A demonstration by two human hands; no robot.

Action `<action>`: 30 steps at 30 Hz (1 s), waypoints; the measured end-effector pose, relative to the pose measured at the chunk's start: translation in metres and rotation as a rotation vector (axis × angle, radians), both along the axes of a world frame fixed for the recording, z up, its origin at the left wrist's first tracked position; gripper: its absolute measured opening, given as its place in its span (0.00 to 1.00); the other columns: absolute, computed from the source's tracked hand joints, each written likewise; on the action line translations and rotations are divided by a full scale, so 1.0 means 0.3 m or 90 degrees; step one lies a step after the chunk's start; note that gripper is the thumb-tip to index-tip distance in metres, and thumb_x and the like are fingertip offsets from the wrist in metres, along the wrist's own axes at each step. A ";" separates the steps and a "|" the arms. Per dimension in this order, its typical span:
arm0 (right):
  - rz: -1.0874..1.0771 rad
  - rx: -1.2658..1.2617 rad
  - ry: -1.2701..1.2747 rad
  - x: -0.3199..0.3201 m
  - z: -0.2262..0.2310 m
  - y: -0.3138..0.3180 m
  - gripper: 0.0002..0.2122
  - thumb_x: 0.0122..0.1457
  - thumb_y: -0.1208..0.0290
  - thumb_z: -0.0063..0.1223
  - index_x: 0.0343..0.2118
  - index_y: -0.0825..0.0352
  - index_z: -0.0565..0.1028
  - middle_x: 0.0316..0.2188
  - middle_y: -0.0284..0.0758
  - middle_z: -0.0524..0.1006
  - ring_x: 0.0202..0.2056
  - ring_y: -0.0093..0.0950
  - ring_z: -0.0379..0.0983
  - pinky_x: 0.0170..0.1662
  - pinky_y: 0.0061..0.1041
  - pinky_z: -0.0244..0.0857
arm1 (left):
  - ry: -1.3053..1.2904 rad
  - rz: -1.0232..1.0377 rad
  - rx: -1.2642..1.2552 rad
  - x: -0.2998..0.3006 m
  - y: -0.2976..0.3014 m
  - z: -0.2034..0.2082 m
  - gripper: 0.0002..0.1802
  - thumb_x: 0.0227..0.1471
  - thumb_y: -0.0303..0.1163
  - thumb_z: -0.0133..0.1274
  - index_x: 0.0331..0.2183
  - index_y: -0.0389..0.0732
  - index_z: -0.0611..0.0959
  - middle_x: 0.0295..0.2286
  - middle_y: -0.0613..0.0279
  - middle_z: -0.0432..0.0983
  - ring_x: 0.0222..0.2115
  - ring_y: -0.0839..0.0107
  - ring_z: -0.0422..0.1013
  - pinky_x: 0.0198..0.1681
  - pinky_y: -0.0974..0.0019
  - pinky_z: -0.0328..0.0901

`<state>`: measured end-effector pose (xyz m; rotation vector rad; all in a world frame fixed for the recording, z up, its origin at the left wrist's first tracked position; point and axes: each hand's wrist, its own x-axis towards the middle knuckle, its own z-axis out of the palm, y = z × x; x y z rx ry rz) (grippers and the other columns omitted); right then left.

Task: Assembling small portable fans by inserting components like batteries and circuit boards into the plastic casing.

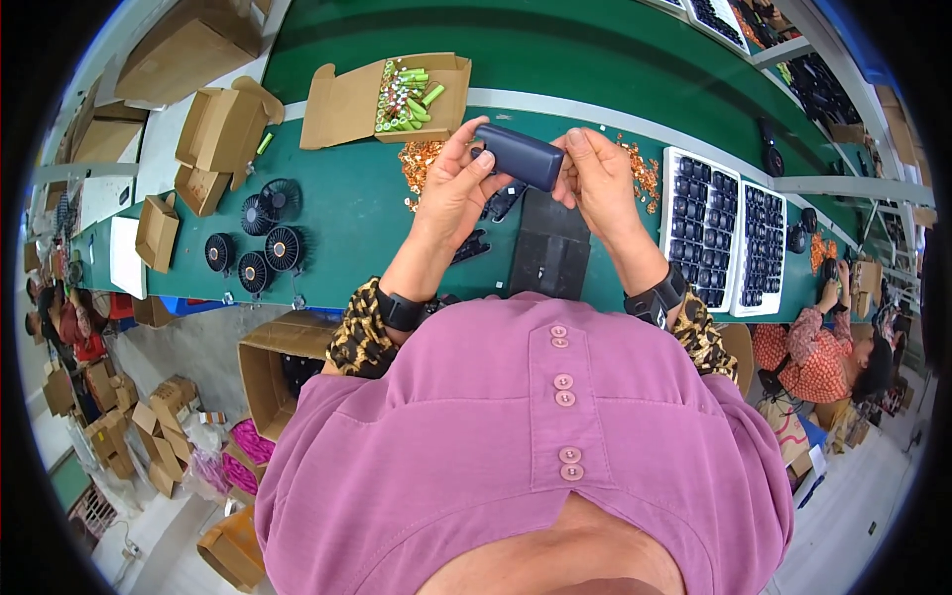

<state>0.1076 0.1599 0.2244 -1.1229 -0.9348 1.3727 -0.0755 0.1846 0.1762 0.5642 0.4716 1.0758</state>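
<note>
In front of me, above the green bench, is a dark navy casing (pixel 526 159), oblong with rounded edges. My left hand (pixel 451 193) grips its left end, the thumb over a small round dark knob-like part. At its right end, the fingers of my right hand (pixel 603 183) pinch together; what lies between the fingertips is hidden. Below the casing lies a flat black block (pixel 548 253). Dark shell-like parts (pixel 470 246) rest beside it. Behind my left hand is a pile of small copper-coloured parts (pixel 416 164), and another copper-coloured pile (pixel 645 178) sits behind my right hand.
An open carton (pixel 342 104) holds green cylindrical battery cells (pixel 412 104). Several small black fans (pixel 255 270) stand at left near smaller cartons (pixel 157 233). White trays (pixel 673 228) of dark parts lie at right. Another person (pixel 818 347) works farther right. A large carton (pixel 260 372) stands below the bench edge.
</note>
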 end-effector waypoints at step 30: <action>0.090 0.342 -0.715 0.068 -0.085 -0.023 0.30 0.35 0.70 0.71 0.47 0.64 0.74 0.45 0.38 0.71 0.44 0.36 0.70 0.47 0.29 0.67 | 0.197 0.134 0.073 0.052 -0.037 0.012 0.24 0.50 0.23 0.55 0.50 0.41 0.73 0.36 0.62 0.70 0.33 0.75 0.71 0.33 0.72 0.71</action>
